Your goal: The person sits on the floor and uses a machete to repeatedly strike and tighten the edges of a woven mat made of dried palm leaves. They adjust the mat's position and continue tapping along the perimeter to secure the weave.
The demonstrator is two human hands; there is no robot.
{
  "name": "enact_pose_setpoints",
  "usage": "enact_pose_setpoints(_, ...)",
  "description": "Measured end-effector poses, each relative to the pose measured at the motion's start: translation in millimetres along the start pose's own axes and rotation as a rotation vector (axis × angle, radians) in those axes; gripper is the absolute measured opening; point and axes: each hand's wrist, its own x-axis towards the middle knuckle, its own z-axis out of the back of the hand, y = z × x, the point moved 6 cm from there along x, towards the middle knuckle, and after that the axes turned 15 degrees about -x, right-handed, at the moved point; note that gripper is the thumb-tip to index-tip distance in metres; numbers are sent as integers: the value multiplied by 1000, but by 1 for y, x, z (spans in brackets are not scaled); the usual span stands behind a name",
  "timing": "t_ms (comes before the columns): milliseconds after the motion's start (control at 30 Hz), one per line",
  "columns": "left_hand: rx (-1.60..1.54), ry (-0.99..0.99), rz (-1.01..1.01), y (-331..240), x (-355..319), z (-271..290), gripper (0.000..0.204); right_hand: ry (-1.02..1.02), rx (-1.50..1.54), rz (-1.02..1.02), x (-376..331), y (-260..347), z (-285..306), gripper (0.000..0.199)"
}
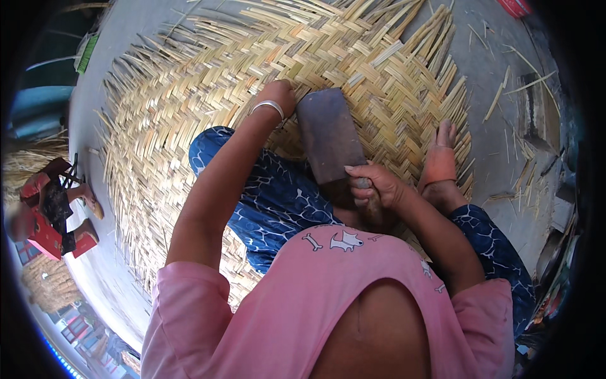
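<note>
Head view — right hand (377, 186) grips cleaver (331, 136), left hand (279, 96), hold unclear — foot (446, 134) on mat (183, 114), block (538, 114) near.

Support surface: grey floor (492, 139). Large woven mat (189, 107) lies flat on floor, covering middle of area. Mat material: flat, pale yellow strips, diagonal weave. Strip ends loose, fanning out over floor along upper, left and right edges. Straws (497, 95) lie scattered on floor to right of mat, at differing angles. Dark-stained block (540, 117) rests on floor at right, apart from mat; one straw crosses its upper end. Block material: cannot be determined.
</note>
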Motion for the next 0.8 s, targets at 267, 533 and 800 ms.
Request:
enact_pose_setpoints(267,-133,47,128,24,13,-7,31,23,-55,-4,-6,5,-5,25)
enact_pose_setpoints(533,-197,90,226,-5,-3,5,45,38,-48,-47,-12,2,-2,27)
enact_pose_setpoints(800,-62,103,170,-16,-12,9,38,-354,-374,-51,-57,34,-10,18)
